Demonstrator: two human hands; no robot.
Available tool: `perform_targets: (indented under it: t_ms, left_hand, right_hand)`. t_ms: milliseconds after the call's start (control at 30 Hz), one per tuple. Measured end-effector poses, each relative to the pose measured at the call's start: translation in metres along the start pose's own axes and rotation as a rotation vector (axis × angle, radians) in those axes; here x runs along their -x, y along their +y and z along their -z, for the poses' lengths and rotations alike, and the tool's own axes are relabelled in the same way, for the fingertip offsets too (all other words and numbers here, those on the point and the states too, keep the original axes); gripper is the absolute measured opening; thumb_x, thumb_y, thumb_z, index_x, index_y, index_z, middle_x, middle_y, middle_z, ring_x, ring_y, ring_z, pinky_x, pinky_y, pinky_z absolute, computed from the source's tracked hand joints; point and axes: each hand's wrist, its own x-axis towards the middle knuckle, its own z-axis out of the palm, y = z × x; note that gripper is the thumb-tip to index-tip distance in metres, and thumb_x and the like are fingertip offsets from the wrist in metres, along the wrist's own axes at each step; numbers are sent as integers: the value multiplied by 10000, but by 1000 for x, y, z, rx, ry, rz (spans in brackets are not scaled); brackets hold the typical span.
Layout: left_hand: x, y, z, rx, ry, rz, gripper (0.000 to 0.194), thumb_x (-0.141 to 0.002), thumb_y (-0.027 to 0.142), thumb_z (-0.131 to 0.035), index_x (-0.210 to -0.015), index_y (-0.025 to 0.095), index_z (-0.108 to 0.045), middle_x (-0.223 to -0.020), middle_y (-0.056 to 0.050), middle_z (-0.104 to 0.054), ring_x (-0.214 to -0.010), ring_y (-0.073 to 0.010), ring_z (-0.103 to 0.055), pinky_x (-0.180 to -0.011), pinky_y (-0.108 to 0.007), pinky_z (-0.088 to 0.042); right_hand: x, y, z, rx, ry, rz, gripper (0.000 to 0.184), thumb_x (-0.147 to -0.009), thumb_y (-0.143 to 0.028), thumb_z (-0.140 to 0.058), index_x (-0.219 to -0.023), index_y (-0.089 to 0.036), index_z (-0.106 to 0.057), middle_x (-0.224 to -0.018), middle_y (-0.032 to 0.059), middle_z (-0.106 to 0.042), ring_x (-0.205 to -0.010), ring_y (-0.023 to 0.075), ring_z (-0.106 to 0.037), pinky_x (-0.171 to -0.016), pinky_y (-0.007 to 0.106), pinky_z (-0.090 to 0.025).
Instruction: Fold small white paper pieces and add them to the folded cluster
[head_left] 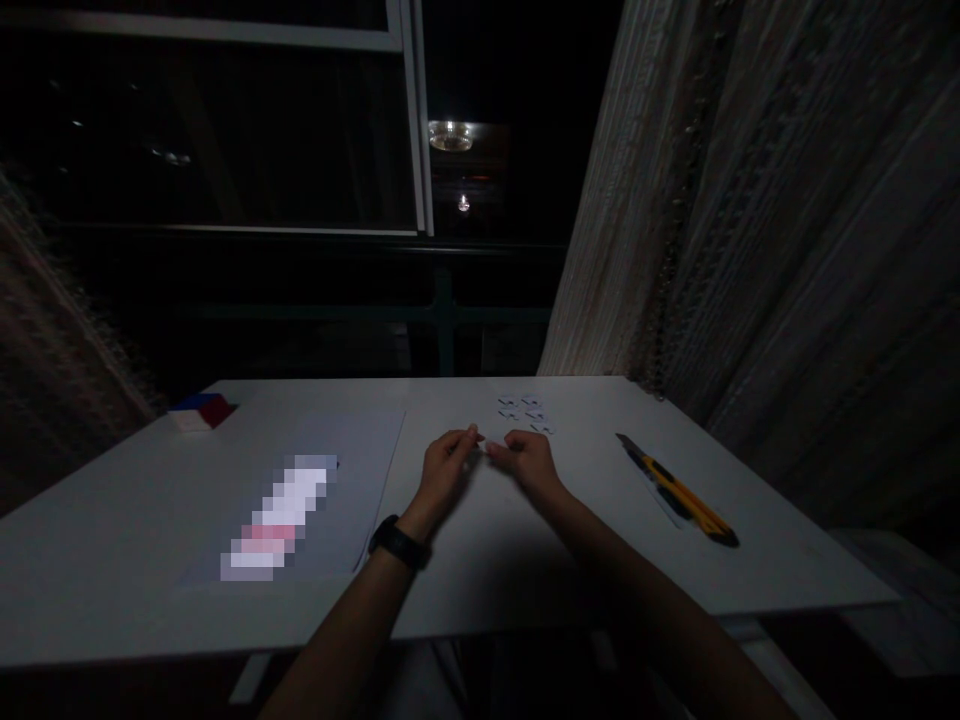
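My left hand [448,465], with a dark watch [400,543] on its wrist, is closed in a pinch above the middle of the white table [465,600]. Opposite it, my right hand [531,463] pinches too, its thumb pointing at the left fingertips. Between them sits a small white piece [482,446], perhaps paper, mostly covered by the fingers. Just beyond my right hand lie several small white pieces with dark marks [520,411], set out in rough rows; the marks are too small to read.
On the right lies a yellow and black utility knife [686,495], beside a dark slim object [667,492]. Large paper sheets [367,470] on the left bear a pixelated item [281,515]. A blue, white and red cube [201,411] stands at the far left. Curtains [637,200] flank the dark window.
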Motion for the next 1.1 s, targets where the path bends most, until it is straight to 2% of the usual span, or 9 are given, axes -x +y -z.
perform_targets:
  t_ms: [100, 300, 467, 600, 700, 900, 1100]
  left_hand:
    - [3, 3, -3, -167, -19, -46, 356, -831, 450, -399, -707, 167, -577, -643, -4, -566, -630, -133, -507, -599, -245, -375]
    - [8, 5, -5, -380, -70, -103, 276, -872, 369, -320, -716, 196, -469, -637, 13, -538, -611, -136, -503, -567, -242, -341]
    - [9, 3, -4, -604, -40, -202, 243, -879, 325, -319, -708, 203, -442, -604, 6, -502, -552, -143, -474, -536, -251, -307]
    - [11, 5, -4, -654, -41, -278, 234, -882, 298, -319, -698, 204, -428, -603, -4, -499, -554, -145, -477, -536, -255, -309]
    - [11, 6, -4, -678, -27, -286, 223, -878, 280, -328, -691, 206, -423, -598, -7, -502, -546, -145, -478, -532, -260, -307]
    - [11, 5, -5, -696, -24, -299, 218, -877, 275, -327, -698, 207, -432, -603, -13, -511, -554, -149, -486, -537, -267, -311]
    - [11, 4, -4, -718, -32, -315, 221, -882, 286, -317, -709, 207, -430, -614, -16, -518, -571, -155, -505, -546, -265, -318]
  right_hand:
    - [-1, -2, -2, -169, -18, -70, 376, -555, -479, -693, -484, -162, -504, -443, -35, -436, -439, 84, -374, -438, 232, -283]
    - [6, -7, -10, -229, -52, -146, 369, -597, -500, -656, -521, -152, -560, -481, -9, -494, -468, 98, -438, -474, 238, -336]
    - [7, -6, -12, -236, -22, -174, 316, -553, -444, -698, -534, -151, -582, -463, -33, -457, -458, 78, -363, -459, 230, -272]
    - [9, -8, -14, -249, 32, -199, 330, -513, -432, -713, -467, -158, -537, -427, -41, -428, -446, 75, -330, -463, 238, -249]
    - [10, -9, -16, -268, 57, -194, 331, -517, -432, -710, -462, -161, -529, -431, -46, -414, -452, 74, -321, -470, 240, -246]
    - [9, -8, -12, -306, 11, -247, 286, -518, -407, -717, -521, -154, -581, -463, -34, -455, -451, 77, -329, -460, 245, -244]
    - [8, -8, -13, -329, 70, -243, 316, -462, -392, -735, -453, -173, -508, -422, -44, -430, -443, 78, -335, -467, 246, -262]
